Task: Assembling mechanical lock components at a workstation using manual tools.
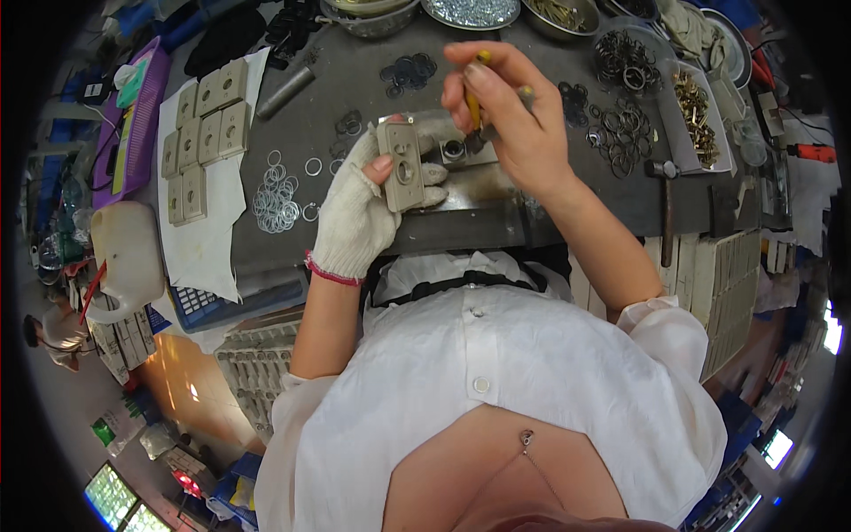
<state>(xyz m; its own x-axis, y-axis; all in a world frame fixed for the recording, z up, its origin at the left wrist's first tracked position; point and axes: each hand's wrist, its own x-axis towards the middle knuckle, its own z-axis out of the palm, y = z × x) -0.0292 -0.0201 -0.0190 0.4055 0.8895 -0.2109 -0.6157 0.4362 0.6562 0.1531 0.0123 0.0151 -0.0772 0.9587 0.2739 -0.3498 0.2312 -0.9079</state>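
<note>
My left hand (359,208), in a white knit glove with bare fingertips, is closed round a beige rectangular plate (403,168) with round holes, held upright. In my right hand (523,115), which is bare, is a pair of yellow-handled pliers (474,102), its dark jaws pointing down. Just under the jaws, a small metal block (455,152) with a dark round opening sits on the bench, to the right of the plate. Whether the jaws touch the block or hold a ring I cannot tell. The left palm is partly hidden behind the plate.
Several similar plates (210,129) lie on white paper at left, beside a purple basket (142,115). Silver rings (277,202) and dark rings (620,133) lie in piles. At right are a hammer (667,204) and a white box (722,146) of brass parts. Metal bowls (474,25) stand behind.
</note>
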